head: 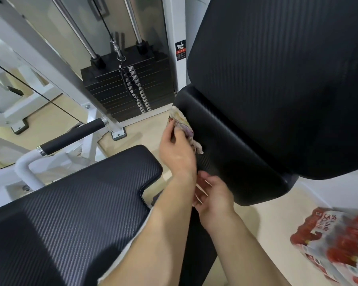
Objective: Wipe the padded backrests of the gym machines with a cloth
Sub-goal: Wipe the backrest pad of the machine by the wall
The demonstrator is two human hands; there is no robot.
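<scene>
Weight stack, seat pad beside backrest w/ cloth.

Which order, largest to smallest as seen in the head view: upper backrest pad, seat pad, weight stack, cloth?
1. upper backrest pad and seat pad: they look alike; both are cropped by the frame and near the camera, so unranked.
2. weight stack
3. cloth

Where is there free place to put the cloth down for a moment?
The seat pad at lower left is bare. Bare floor lies between the lower backrest and the red package. Near the weight stack, frame bars crowd.
</scene>
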